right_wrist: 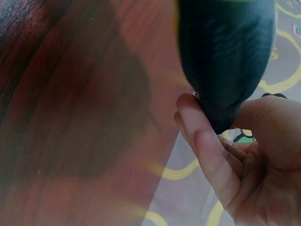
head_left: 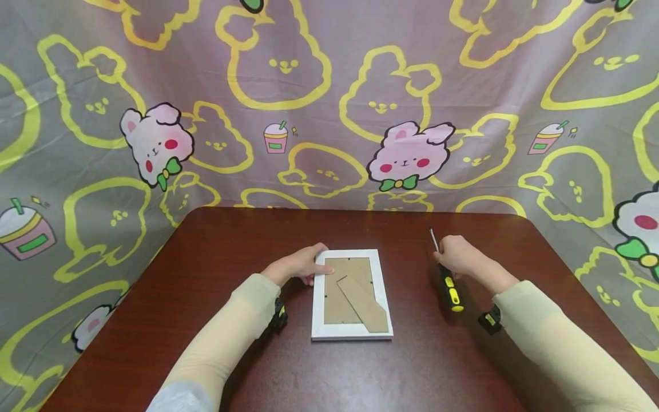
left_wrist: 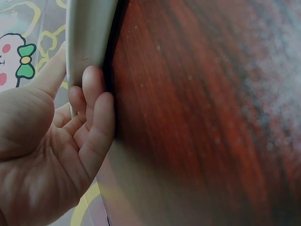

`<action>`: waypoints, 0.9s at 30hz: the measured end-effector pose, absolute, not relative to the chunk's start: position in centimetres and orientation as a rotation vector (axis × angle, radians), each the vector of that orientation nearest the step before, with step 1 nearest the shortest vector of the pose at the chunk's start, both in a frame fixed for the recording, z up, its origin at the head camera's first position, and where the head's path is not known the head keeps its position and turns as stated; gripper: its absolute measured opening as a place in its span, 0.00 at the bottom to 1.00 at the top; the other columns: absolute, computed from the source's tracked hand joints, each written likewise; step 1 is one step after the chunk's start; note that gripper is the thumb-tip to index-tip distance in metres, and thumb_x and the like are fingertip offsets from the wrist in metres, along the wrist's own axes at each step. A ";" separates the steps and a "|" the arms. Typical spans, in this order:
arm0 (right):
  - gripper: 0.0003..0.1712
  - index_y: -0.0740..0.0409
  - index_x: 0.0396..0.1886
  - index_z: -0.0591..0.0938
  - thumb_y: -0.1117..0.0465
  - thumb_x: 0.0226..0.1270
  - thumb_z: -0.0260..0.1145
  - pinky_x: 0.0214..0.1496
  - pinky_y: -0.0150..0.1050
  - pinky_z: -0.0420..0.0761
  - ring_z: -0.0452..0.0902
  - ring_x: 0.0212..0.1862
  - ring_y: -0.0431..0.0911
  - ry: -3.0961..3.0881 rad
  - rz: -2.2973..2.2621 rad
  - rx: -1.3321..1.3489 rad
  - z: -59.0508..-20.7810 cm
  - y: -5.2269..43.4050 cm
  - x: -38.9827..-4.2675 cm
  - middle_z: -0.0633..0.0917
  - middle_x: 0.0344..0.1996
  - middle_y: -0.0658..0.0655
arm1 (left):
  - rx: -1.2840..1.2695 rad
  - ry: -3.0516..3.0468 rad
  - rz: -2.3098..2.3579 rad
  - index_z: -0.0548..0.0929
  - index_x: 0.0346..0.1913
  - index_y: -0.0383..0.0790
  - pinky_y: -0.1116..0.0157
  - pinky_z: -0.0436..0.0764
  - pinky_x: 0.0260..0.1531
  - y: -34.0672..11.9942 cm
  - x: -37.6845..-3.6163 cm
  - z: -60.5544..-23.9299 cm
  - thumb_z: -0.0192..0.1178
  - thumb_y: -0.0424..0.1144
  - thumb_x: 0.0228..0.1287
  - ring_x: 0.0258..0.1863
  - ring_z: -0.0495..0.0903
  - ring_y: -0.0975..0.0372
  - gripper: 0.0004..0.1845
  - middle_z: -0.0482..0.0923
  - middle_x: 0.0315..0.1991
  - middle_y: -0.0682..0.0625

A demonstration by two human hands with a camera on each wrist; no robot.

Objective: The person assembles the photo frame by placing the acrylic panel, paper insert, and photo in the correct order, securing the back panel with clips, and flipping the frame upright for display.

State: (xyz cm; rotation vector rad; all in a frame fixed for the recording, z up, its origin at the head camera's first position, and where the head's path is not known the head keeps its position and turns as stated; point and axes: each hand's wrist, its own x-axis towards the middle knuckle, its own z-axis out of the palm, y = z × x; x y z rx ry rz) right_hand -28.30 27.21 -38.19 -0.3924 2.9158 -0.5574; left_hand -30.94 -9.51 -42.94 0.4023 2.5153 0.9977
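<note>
A white picture frame lies face down on the dark red table, its brown backing board and stand facing up. My left hand grips the frame's top left corner, thumb over the rim; in the left wrist view the fingers curl against the white frame edge. To the right of the frame, my right hand holds a black and yellow screwdriver, its metal shaft pointing away from me. The black handle fills the right wrist view, pinched between fingers and thumb.
A patterned cloth with yellow rabbit outlines and pink rabbits hangs behind and beside the table. Black wrist straps sit on both sleeves. The table's rounded far edge is close behind the frame.
</note>
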 end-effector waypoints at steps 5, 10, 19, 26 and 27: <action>0.19 0.63 0.18 0.77 0.65 0.71 0.57 0.18 0.38 0.78 0.77 0.12 0.45 2.843 -0.618 -0.296 -39.0 27.2 -28.9 0.77 0.08 0.54 | 0.392 2.512 0.999 0.66 0.64 0.40 0.65 0.78 0.17 -9.6 -30.9 -43.0 0.65 0.43 0.65 0.14 0.76 0.60 0.29 0.76 0.24 0.44; 0.18 0.64 0.18 0.77 0.66 0.70 0.59 0.18 0.37 0.78 0.78 0.12 0.44 2.804 -0.665 -0.264 -39.8 27.3 -29.5 0.78 0.08 0.54 | 0.394 2.510 1.006 0.67 0.63 0.40 0.65 0.77 0.17 -9.6 -30.9 -42.8 0.65 0.42 0.65 0.14 0.76 0.60 0.28 0.76 0.24 0.44; 0.18 0.66 0.19 0.78 0.64 0.71 0.59 0.19 0.38 0.79 0.79 0.14 0.46 2.745 -0.650 -0.229 -40.5 27.2 -29.8 0.79 0.08 0.55 | 0.403 2.516 0.997 0.67 0.62 0.40 0.65 0.78 0.17 -9.5 -30.8 -42.7 0.65 0.43 0.65 0.15 0.76 0.60 0.27 0.76 0.24 0.44; 0.22 0.60 0.14 0.72 0.63 0.71 0.60 0.20 0.39 0.80 0.80 0.15 0.47 2.721 -0.637 -0.181 -41.1 27.2 -30.0 0.79 0.09 0.56 | 0.407 2.514 0.997 0.67 0.62 0.40 0.65 0.78 0.18 -9.6 -30.7 -42.7 0.65 0.43 0.65 0.15 0.76 0.60 0.27 0.75 0.24 0.44; 0.23 0.60 0.14 0.71 0.63 0.72 0.60 0.20 0.39 0.80 0.81 0.15 0.47 2.719 -0.635 -0.183 -41.2 27.2 -30.0 0.79 0.10 0.56 | 0.407 2.512 1.000 0.67 0.63 0.40 0.65 0.78 0.18 -9.6 -30.7 -42.8 0.65 0.42 0.65 0.15 0.76 0.60 0.28 0.75 0.24 0.44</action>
